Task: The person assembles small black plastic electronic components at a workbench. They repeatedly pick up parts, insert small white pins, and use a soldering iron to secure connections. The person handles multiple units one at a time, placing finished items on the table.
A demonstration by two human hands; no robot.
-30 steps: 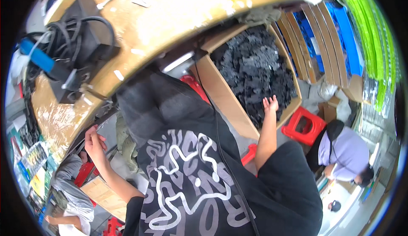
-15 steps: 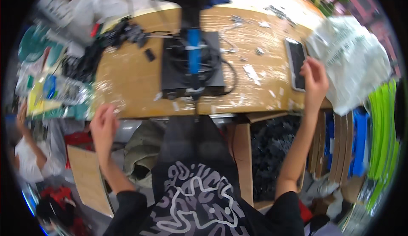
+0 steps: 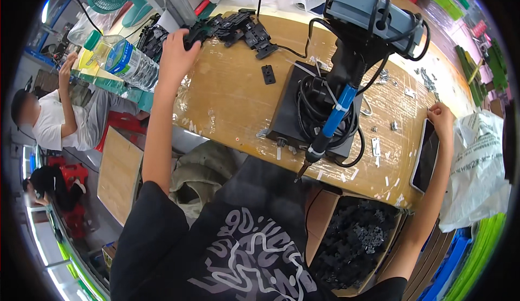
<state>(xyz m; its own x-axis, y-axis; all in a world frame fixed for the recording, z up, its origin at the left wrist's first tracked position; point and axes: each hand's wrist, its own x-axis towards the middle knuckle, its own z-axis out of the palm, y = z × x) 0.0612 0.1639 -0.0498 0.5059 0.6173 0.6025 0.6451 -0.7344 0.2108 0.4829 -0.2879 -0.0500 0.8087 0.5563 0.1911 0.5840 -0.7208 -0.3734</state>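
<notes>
My left hand (image 3: 177, 60) reaches to the far left of the table, with thumb and fingers closing around a black plastic part at the edge of a pile of black plastic parts (image 3: 244, 30). One flat black piece (image 3: 268, 74) lies apart from that pile. On the right, my right hand (image 3: 441, 121) is held by the top of a phone (image 3: 425, 157), fingertips pressed together; what they hold, if anything, is hidden. A blue and black tool (image 3: 337, 111) with a pointed metal tip slants in front of me, over a black box (image 3: 287, 108) and coiled cable.
A water bottle (image 3: 127, 62) leans beside my left forearm. Small metal parts (image 3: 394, 125) and white scraps are scattered over the table's right half. A white plastic bag (image 3: 476, 160) hangs at the right edge. Below stands a carton of black parts (image 3: 357, 241). Another person (image 3: 59, 114) sits at far left.
My view has turned and tilted. My left hand has gone from the table's front edge to the black parts at far left. My right hand stays near the phone, now by its top end.
</notes>
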